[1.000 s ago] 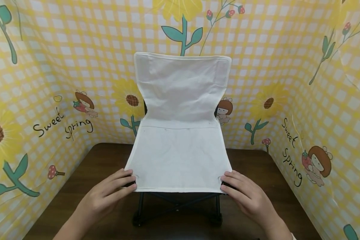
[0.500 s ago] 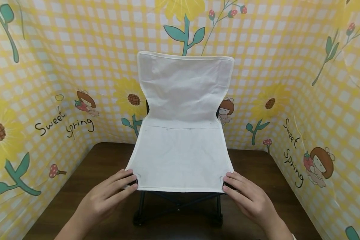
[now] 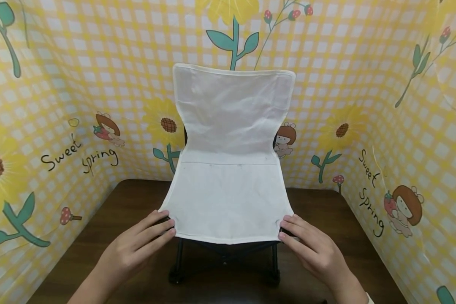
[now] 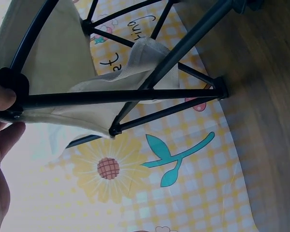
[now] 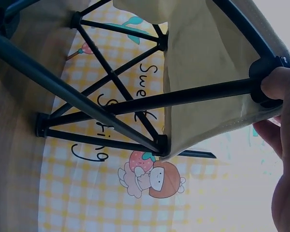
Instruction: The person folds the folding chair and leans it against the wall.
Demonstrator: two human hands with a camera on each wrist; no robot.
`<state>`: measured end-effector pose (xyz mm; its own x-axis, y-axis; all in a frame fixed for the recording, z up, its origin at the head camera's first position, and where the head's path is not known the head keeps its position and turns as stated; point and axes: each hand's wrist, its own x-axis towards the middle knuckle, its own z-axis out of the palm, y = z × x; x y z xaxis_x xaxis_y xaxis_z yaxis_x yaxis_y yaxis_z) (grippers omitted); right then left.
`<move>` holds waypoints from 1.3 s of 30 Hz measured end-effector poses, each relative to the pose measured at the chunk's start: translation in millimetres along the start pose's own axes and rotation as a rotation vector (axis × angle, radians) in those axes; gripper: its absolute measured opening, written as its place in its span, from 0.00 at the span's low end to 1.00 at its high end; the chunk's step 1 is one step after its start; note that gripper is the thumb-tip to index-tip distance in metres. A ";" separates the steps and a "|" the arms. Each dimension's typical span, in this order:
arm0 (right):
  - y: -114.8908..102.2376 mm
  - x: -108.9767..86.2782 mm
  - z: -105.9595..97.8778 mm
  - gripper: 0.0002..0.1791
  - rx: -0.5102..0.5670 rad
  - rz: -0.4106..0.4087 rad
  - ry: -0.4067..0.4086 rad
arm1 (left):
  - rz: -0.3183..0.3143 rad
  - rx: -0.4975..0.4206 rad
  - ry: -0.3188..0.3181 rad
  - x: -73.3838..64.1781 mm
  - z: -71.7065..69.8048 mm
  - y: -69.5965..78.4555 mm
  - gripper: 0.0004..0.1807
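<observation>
A small folding chair (image 3: 229,190) with white fabric and a dark tube frame stands unfolded in the middle of the head view, its backrest upright. My left hand (image 3: 131,245) grips the seat's front left corner, fingers over the top. In the left wrist view its thumb (image 4: 4,96) presses a black corner joint (image 4: 20,89) under the seat. At the front right corner, my right hand (image 3: 317,249) grips likewise, with its thumb (image 5: 278,83) against the matching joint (image 5: 256,72). Crossed black tubes (image 5: 113,75) show beneath the fabric. The seat's front edge sags slightly.
The chair's feet (image 3: 175,276) stand on a dark brown wooden table (image 3: 125,202). A yellow-checked cloth (image 3: 129,55) printed with flowers surrounds the table at the back and both sides.
Both hands have drawn slightly closer together with the seat's front corners. The front edge, nearly straight before, now bows downward a little. The view has also shifted slightly.
</observation>
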<state>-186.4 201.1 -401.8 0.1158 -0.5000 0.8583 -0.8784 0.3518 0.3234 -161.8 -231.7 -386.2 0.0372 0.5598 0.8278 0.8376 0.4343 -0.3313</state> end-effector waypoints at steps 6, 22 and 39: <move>0.3 1.2 -1.0 0.11 -0.012 -0.001 -0.009 | 0.020 0.030 -0.036 5.7 -3.8 1.9 0.16; 4.4 12.0 -1.0 0.12 -0.044 -0.004 -0.017 | 0.003 0.074 -0.048 14.2 1.0 0.5 0.16; 9.7 23.4 -3.3 0.13 -0.017 0.001 -0.042 | 0.001 0.084 -0.101 28.6 2.4 -1.6 0.18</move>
<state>-190.7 195.5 -377.3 0.0950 -0.5319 0.8415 -0.8705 0.3658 0.3294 -163.4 -214.7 -363.1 -0.0211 0.6267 0.7790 0.7886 0.4893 -0.3723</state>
